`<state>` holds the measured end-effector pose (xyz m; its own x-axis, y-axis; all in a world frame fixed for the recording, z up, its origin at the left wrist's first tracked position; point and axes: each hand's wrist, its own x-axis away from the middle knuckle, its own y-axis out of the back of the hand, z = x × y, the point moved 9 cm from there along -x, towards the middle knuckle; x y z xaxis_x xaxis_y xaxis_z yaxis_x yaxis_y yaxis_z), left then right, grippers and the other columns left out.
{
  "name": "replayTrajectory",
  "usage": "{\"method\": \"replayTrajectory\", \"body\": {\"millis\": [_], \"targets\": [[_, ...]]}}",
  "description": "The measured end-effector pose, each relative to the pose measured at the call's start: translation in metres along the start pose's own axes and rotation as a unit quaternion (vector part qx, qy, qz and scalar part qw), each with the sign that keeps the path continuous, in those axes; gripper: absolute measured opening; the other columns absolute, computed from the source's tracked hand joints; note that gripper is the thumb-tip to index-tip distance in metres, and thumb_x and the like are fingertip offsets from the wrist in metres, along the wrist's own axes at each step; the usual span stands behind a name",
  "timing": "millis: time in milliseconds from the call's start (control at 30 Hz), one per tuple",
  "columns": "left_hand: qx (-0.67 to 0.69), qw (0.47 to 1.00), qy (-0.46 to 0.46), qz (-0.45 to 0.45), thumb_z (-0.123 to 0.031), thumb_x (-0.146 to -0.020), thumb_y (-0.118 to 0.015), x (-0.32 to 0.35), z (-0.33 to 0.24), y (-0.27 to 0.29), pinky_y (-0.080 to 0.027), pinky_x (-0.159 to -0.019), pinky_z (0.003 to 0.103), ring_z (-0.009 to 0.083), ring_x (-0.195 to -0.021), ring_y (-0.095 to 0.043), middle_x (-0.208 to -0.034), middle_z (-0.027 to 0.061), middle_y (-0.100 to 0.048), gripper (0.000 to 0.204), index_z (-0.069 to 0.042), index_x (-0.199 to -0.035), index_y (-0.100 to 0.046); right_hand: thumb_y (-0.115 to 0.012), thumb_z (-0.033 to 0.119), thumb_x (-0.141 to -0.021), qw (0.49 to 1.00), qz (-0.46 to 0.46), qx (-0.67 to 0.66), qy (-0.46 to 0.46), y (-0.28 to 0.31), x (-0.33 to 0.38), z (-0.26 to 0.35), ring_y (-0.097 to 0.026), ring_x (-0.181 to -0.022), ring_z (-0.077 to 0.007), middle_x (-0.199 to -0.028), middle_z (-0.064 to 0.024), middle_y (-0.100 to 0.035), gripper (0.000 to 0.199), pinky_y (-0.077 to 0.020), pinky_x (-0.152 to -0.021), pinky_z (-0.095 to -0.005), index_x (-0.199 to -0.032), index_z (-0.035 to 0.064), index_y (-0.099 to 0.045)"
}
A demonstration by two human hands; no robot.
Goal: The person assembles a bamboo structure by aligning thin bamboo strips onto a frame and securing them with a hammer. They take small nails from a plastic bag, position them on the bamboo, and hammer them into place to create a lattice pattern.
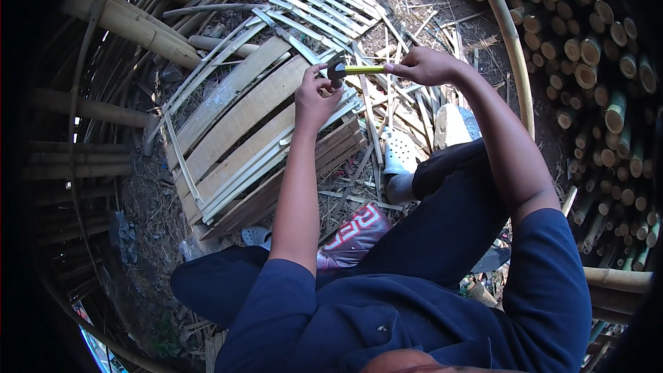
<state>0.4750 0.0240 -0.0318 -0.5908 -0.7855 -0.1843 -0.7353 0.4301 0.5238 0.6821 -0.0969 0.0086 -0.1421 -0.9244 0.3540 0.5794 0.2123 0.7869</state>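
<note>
By planks (238,114), right fingers (407,71) round hammer (362,69), left fingers (313,74) curled, pinch unclear; bag (353,240), contents hidden.

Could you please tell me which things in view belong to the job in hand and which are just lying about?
Apparently in the job:
- held yellow-handled hammer
- wooden plank platform
- slatted bamboo panel

Apparently lying about:
- stacked bamboo poles
- loose strips on the ground

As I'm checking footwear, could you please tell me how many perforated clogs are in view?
2: one perforated clog is right of the wooden planks; another clog, partly covered, is left of the left forearm. More may be hidden.
</note>
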Motion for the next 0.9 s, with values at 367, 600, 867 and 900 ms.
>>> {"method": "replayTrajectory", "body": {"millis": [367, 600, 867, 900], "targets": [[0.033, 0.999, -0.004, -0.024, -0.015, -0.075, -0.084, -0.002, 0.011, -0.001, -0.048, -0.064, 0.023, 0.0044, -0.065, -0.058, -0.084, 0.0025, -0.076, 0.061, -0.002, -0.128, -0.056, -0.045, 0.076, -0.095, 1.000, -0.009, -0.012, 0.002, 0.001, -0.007, 0.000, -0.039, -0.047, -0.0135, -0.051, 0.0011, -0.042, 0.080, -0.0302, -0.045, -0.0366, -0.068, 0.0036, -0.066], [0.031, 0.999, 0.012, -0.015, -0.014, -0.075, -0.083, -0.001, 0.008, -0.001, -0.050, -0.066, 0.023, 0.0043, -0.068, -0.063, -0.082, 0.0021, -0.076, 0.060, -0.002, -0.128, -0.057, -0.047, 0.074, -0.096, 1.000, 0.024, -0.007, -0.008, 0.006, -0.001, 0.001, -0.060, -0.064, -0.0215, -0.066, -0.0116, -0.063, 0.082, -0.0460, -0.057, -0.0415, -0.094, -0.0031, -0.076], [0.027, 0.999, -0.023, -0.026, -0.014, -0.075, -0.083, -0.002, 0.010, 0.000, -0.049, -0.065, 0.023, 0.0051, -0.065, -0.059, -0.081, 0.0006, -0.075, 0.058, 0.000, -0.125, -0.057, -0.046, 0.077, -0.094, 1.000, 0.010, -0.014, 0.015, 0.006, -0.001, 0.003, -0.041, -0.048, -0.0110, -0.052, 0.0025, -0.043, 0.079, -0.0309, -0.046, -0.0353, -0.069, 0.0041, -0.067], [0.028, 0.999, -0.021, -0.026, -0.014, -0.075, -0.083, -0.002, 0.008, -0.001, -0.049, -0.065, 0.023, 0.0051, -0.065, -0.059, -0.081, 0.0006, -0.075, 0.058, 0.000, -0.125, -0.057, -0.046, 0.076, -0.094, 1.000, 0.004, -0.020, -0.008, 0.005, 0.001, -0.003, -0.041, -0.048, -0.0108, -0.052, 0.0023, -0.043, 0.079, -0.0310, -0.046, -0.0351, -0.070, 0.0038, -0.067]]}}
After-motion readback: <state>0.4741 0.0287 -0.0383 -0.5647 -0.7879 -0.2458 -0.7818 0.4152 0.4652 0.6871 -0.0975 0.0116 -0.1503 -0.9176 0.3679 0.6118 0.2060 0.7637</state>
